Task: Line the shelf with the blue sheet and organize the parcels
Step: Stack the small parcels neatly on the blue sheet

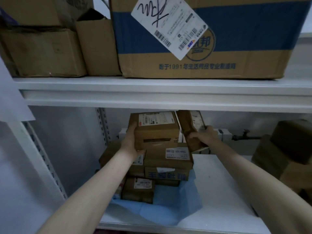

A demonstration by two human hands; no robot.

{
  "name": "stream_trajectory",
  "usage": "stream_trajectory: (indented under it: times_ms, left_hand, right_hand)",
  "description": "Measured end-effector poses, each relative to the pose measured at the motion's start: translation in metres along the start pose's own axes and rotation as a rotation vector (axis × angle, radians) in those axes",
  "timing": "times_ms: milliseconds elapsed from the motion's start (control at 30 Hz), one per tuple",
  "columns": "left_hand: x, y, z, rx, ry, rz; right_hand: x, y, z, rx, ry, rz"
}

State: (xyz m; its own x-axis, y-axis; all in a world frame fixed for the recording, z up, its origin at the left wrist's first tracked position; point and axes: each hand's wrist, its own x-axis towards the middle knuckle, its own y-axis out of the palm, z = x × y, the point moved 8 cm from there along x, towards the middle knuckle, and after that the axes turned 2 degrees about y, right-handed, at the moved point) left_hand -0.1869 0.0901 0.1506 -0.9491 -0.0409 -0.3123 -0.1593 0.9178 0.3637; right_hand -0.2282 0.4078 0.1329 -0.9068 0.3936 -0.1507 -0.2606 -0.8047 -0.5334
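Head view: we note our left hand (132, 142) clasping the stack's top parcel (157, 130) and our right hand (201, 135) gripping a narrow parcel (190, 125) tilted beside it, presumably for restacking. The blue sheet (168, 211) lies rumpled beneath the stack, at the lower shelf's (222, 183) front-left edge.

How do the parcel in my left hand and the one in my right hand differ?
The left-hand parcel is broader and level over the stack; the right-hand parcel is slimmer and tilted on end. Both are brown cardboard with white labels.
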Motion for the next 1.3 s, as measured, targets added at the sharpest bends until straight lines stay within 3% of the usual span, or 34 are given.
stream_trajectory:
  times_ms: [133, 300, 467, 700, 867, 1100, 1300]
  left_hand:
    - [0.013, 0.022, 0.036, 0.014, -0.066, -0.037]
    - [0.014, 0.046, 0.062, 0.025, -0.089, 0.030]
    - [0.024, 0.025, 0.059, 0.160, -0.041, -0.159]
    - [0.017, 0.032, 0.064, 0.142, -0.096, -0.017]
    - [0.025, 0.029, 0.058, 0.166, -0.038, -0.079]
    - [0.028, 0.015, 0.051, 0.161, 0.017, -0.131]
    - [0.012, -0.027, 0.046, 0.285, 0.096, -0.359]
  right_hand:
    - [-0.018, -0.025, -0.021, 0.171, 0.024, -0.021]
    - [-0.036, -0.029, -0.033, 0.436, 0.032, 0.076]
    - [-0.042, -0.018, -0.029, 0.400, -0.003, 0.219]
    - [-0.049, -0.005, -0.022, 0.341, 0.007, 0.314]
    - [-0.045, -0.006, -0.027, 0.355, 0.010, 0.295]
    - [-0.072, -0.020, -0.004, 0.407, -0.326, 0.163]
    - [-0.122, -0.006, 0.023, 0.290, -0.606, 0.218]
